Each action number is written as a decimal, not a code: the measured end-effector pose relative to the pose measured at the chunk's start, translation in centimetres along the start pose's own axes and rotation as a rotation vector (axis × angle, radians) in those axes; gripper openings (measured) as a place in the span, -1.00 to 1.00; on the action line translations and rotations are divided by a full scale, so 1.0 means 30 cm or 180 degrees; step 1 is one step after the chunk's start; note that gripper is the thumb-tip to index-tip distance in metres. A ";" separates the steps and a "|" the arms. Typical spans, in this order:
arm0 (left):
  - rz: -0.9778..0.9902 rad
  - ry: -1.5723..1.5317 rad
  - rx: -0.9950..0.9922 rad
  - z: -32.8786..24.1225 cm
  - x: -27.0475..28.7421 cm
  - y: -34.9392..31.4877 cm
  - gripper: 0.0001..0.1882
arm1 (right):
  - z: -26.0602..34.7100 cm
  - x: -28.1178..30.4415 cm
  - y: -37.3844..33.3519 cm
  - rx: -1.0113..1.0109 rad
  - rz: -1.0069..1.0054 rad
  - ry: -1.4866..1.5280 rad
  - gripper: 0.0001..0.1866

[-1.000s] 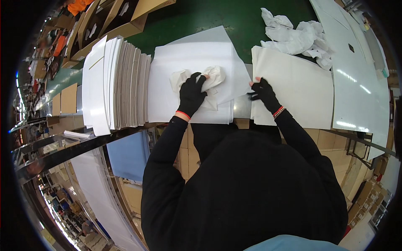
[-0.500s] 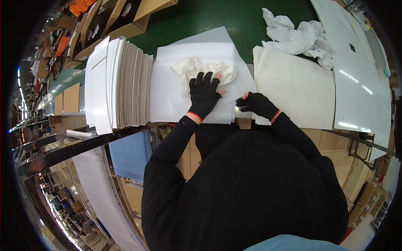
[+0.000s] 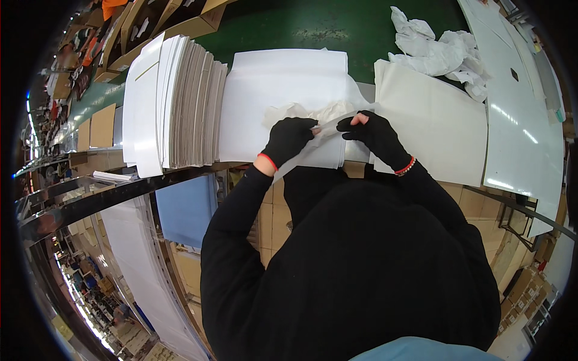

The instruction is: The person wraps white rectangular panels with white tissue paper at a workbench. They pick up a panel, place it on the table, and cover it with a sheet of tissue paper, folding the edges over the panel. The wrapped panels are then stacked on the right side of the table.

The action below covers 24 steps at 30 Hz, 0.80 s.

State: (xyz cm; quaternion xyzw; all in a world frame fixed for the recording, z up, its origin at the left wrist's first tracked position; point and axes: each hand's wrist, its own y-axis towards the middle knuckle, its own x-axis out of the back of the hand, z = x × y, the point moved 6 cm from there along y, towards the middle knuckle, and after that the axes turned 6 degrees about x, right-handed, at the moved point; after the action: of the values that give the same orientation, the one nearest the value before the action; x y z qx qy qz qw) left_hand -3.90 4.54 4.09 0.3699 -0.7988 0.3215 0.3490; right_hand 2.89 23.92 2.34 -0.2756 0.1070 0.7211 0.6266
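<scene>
A thin, translucent sheet (image 3: 330, 127) stretches slantwise between my hands, its lower end hanging past the table's front edge. My left hand (image 3: 290, 143), in a black glove with bare fingertips, is closed on the sheet's left part. On its right part, my right hand (image 3: 376, 139), gloved the same way, pinches with thumb and fingers. Behind the hands lies crumpled off-white paper (image 3: 286, 112), partly covered by the left hand and the sheet. Under it all rests a pile of flat white sheets (image 3: 289, 75).
A thick row of white-faced boards (image 3: 192, 108) stands left of the pile. Flat cream paper (image 3: 430, 126) lies to the right, with crumpled white paper (image 3: 430, 51) behind it. Cardboard boxes (image 3: 195, 25) sit at the far left on the green tabletop (image 3: 289, 24).
The left hand has left the crumpled paper and closed on the translucent sheet. That sheet, flat on the pile before, is now lifted and gathered between both hands, its far corner drawn toward me.
</scene>
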 end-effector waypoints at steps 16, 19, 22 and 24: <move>-0.1471 0.0424 -0.0399 -0.040 -0.009 0.022 -0.56 | -0.110 -0.148 0.115 0.1176 0.0821 -0.5595 -0.15; -0.1517 0.0409 -0.0654 -0.060 -0.050 -0.087 -0.40 | -0.112 -0.160 0.115 0.1492 0.0881 -0.5858 -0.23; -0.0985 0.0225 -0.0535 0.017 -0.081 -0.108 -0.27 | -0.105 -0.151 0.111 0.1423 0.0962 -0.5647 -0.29; -0.0233 -0.0202 -0.0064 0.070 -0.089 -0.104 -0.27 | -0.058 -0.135 0.096 0.1431 0.0906 -0.5212 -0.35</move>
State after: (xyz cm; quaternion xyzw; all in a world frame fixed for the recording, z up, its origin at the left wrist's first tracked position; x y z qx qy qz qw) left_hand -0.73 2.29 1.61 0.4054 -0.7986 0.2886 0.3387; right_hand 0.84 19.06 2.51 0.4781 -0.2048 0.7261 0.4498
